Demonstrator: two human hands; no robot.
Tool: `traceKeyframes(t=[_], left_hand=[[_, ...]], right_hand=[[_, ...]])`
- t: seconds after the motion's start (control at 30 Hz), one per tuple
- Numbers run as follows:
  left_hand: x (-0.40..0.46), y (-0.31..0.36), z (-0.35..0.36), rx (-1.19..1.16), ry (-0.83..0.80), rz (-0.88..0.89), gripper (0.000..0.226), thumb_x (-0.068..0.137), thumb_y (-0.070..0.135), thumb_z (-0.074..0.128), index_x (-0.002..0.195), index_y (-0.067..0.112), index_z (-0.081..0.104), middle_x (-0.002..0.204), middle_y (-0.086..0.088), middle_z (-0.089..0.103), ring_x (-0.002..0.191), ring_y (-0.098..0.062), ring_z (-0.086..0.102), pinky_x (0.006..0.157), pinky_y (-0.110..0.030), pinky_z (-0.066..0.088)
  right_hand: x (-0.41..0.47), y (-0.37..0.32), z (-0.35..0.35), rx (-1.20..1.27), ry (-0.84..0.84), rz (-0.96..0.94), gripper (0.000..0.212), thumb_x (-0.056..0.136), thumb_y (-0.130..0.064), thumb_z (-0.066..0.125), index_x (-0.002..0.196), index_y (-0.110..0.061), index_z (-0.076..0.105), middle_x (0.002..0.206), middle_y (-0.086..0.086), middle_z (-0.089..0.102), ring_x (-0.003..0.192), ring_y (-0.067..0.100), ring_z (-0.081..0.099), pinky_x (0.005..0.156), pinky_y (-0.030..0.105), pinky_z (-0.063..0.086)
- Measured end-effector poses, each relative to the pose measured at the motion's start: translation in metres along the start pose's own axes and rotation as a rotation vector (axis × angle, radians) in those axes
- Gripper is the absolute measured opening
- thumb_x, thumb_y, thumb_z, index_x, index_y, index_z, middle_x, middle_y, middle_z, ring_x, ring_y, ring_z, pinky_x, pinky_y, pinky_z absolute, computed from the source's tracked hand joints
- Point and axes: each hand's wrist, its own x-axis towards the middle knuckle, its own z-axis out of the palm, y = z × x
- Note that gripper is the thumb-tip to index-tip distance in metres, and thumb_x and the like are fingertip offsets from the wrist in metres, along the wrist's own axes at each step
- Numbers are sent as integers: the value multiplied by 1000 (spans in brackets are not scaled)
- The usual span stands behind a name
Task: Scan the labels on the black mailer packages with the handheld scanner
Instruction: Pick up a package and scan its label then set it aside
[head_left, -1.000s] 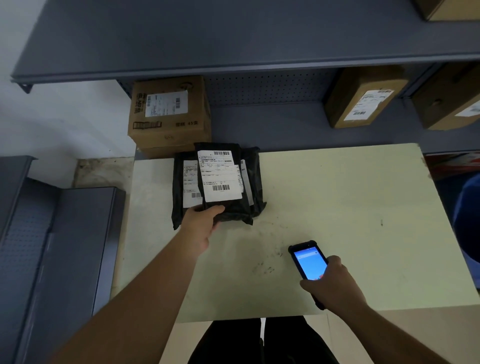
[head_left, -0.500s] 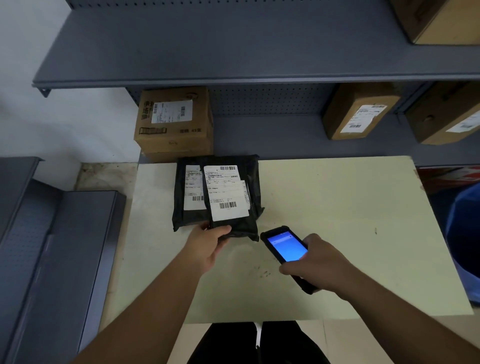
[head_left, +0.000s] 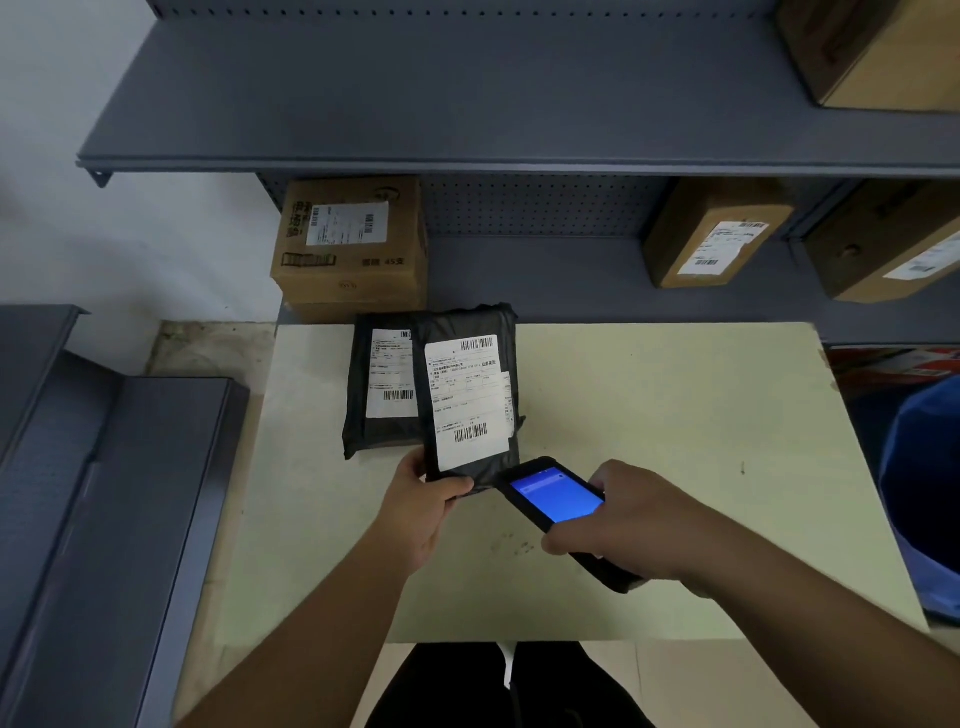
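Two black mailers (head_left: 467, 395), white barcode labels, print illegible; left hand (head_left: 421, 512) pinches the top one, right hand (head_left: 631, 519) grips the scanner (head_left: 558, 496) at its 5 o'clock.

- Dim, flat indoor light; shadow pools beneath the grey metal shelf (head_left: 467, 93).
- The blue screen of the black handheld scanner (head_left: 558, 496) glows as the brightest spot.
- Wide-angle bending curves the shelf edges toward the corners; fine label print is soft.

Left hand (head_left: 415, 512) grips top mailer (head_left: 470, 395); right hand (head_left: 631, 525) aims scanner (head_left: 553, 496).
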Motion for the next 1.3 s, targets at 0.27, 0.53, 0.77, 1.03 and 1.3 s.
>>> traceKeyframes(t=[0.27, 0.53, 0.77, 1.03, 1.3], left_hand=[[-6, -5, 0, 46, 22, 9, 68, 82, -21, 67, 139, 12, 53, 121, -6, 72, 105, -18, 72, 71, -16, 57], [-6, -7, -1, 88, 8, 20, 67, 81, -17, 72, 138, 14, 54, 120, -6, 73, 107, -20, 73, 81, -24, 56], [-7, -12, 2, 37, 12, 13, 66, 82, -21, 68, 138, 9, 53, 122, -11, 73, 105, -21, 73, 76, -19, 57], [-9, -14, 14, 16, 27, 14, 61, 82, -21, 68, 135, 7, 54, 111, -10, 74, 99, -21, 73, 83, -25, 56], [-7, -20, 44, 19, -2, 3, 60, 83, -16, 72, 137, 7, 57, 120, -12, 75, 109, -23, 75, 92, -29, 57]], right_hand=[[3, 1, -1, 1, -1, 5, 65, 54, -53, 85, 105, -20, 61, 105, 9, 75, 75, 21, 65, 67, 34, 51], [4, 1, 3, 5, -19, -10, 64, 55, -51, 86, 105, -18, 61, 86, 2, 71, 69, 20, 62, 66, 34, 50], [4, 4, 4, 23, -8, 9, 63, 57, -50, 85, 106, -20, 60, 104, 9, 75, 76, 22, 66, 69, 35, 52], [3, 14, -2, 42, 4, 23, 62, 57, -50, 85, 107, -22, 60, 104, 8, 75, 78, 21, 68, 71, 35, 55], [3, 36, -17, 85, 26, 38, 56, 66, -45, 87, 108, -20, 59, 103, 9, 75, 74, 19, 65, 67, 33, 52]])
